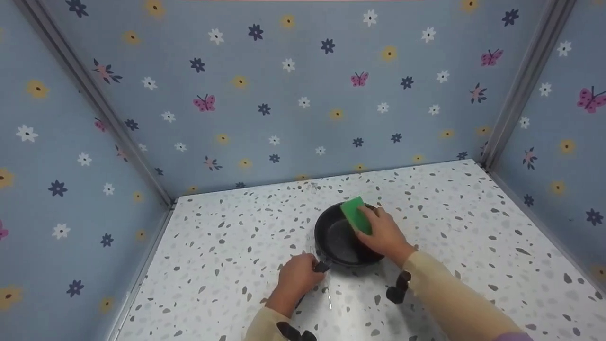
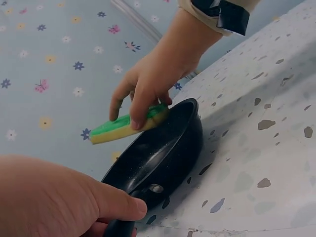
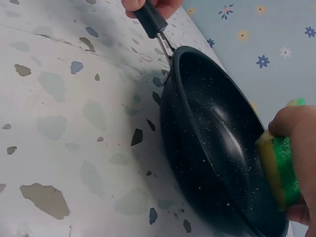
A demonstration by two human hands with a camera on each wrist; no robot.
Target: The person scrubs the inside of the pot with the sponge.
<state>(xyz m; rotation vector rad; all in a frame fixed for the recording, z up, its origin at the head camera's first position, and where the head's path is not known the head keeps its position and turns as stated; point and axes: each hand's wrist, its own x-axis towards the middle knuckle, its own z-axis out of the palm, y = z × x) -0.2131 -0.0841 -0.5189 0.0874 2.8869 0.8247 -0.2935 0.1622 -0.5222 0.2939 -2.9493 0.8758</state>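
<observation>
The left hand (image 1: 296, 275) is gripping the handle (image 3: 150, 19) of the pan (image 1: 342, 237); over it, the right hand (image 1: 386, 233) is pinching the sponge (image 1: 354, 216) — flat wiping should be working best.

We see a white worktop (image 1: 222, 255) speckled with grey and brown chips, some pale, some dark. Near its middle we find a black pan (image 1: 338, 239), base down, its hollow facing up. A thin line crosses the surface near the pan's handle (image 3: 150, 19), and we notice soft shadow beside the pan.
</observation>
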